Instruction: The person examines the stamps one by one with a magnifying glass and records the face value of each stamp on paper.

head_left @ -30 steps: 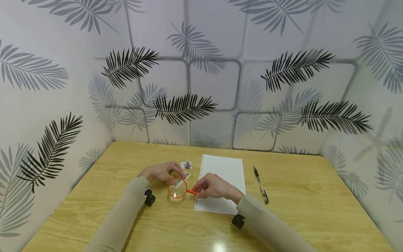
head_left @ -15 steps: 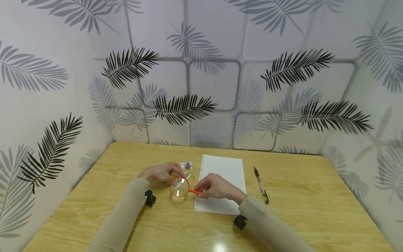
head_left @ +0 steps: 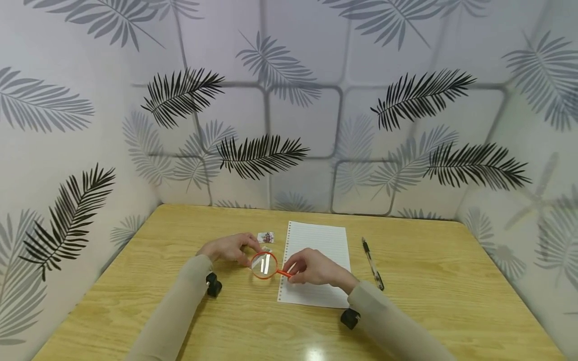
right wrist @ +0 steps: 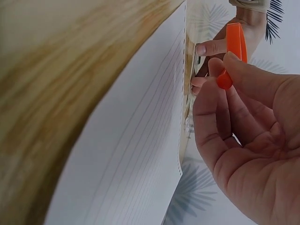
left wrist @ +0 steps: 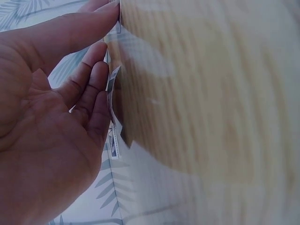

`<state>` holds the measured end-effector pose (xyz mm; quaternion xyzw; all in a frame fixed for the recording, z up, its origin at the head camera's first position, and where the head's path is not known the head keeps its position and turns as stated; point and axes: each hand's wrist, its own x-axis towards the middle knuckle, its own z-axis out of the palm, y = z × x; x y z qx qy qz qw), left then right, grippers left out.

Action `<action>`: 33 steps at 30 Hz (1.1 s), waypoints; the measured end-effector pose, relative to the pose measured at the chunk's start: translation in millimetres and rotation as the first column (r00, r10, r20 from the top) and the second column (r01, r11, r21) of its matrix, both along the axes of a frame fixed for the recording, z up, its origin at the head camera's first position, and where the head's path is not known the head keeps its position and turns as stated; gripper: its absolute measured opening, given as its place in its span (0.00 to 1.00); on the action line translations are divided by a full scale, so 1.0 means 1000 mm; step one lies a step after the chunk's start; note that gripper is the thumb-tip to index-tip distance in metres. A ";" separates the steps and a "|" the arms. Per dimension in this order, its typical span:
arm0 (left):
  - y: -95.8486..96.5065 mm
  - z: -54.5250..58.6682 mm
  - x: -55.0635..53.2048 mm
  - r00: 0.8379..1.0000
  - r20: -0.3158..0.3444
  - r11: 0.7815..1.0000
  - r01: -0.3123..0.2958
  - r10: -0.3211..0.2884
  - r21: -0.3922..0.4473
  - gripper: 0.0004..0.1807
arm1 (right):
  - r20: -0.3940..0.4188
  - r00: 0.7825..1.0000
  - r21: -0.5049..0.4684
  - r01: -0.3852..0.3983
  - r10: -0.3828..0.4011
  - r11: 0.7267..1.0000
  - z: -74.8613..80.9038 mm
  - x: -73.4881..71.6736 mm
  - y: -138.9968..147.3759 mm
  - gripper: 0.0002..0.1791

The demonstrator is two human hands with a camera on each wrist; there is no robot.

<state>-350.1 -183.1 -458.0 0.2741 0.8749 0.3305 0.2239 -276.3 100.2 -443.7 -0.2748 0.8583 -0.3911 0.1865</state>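
Observation:
My right hand [head_left: 313, 266] pinches the handle of an orange-rimmed magnifying glass [head_left: 264, 265] between thumb and fingers. In the right wrist view the orange handle [right wrist: 236, 41] sticks out past the thumb. The round lens hangs low over a small printed paper slip [head_left: 267, 249], covering most of it in the head view. My left hand [head_left: 229, 247] rests at the slip, thumb and index fingertips apart on it. The left wrist view shows the slip [left wrist: 114, 96] edge-on with a bent edge, beside the fairly straight fingers of the left hand [left wrist: 56, 108].
A second small card [head_left: 266, 237] with a coloured picture lies just behind the slip. Lined, punched paper [head_left: 318, 235] lies under the right hand, and a black-capped clear pen [head_left: 373, 264] is to its right. Patterned walls border the wooden table [head_left: 253, 326].
The magnifying glass and my right hand have shifted a little right and slightly up across the view. My left hand stays at the slip.

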 end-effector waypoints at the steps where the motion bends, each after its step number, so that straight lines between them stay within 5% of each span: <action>1: 0.000 0.000 0.000 1.000 -0.001 1.000 -0.001 0.001 -0.003 0.19 | -0.002 1.000 -0.002 0.006 -0.006 1.000 0.000 0.000 0.001 0.10; 14: -0.001 0.003 0.003 1.000 -0.021 1.000 0.022 -0.022 0.002 0.18 | -0.010 1.000 -0.024 -0.002 0.002 1.000 -0.001 0.001 0.013 0.01; 20: 0.000 0.004 0.002 1.000 -0.020 1.000 0.013 -0.013 -0.014 0.20 | -0.041 0.999 0.005 -0.006 0.006 1.000 -0.001 0.003 0.019 0.10; 33: -0.001 -0.001 0.001 1.000 -0.005 0.999 0.027 -0.027 0.025 0.19 | -0.037 0.995 -0.042 0.094 -0.096 0.995 -0.008 0.001 0.040 0.10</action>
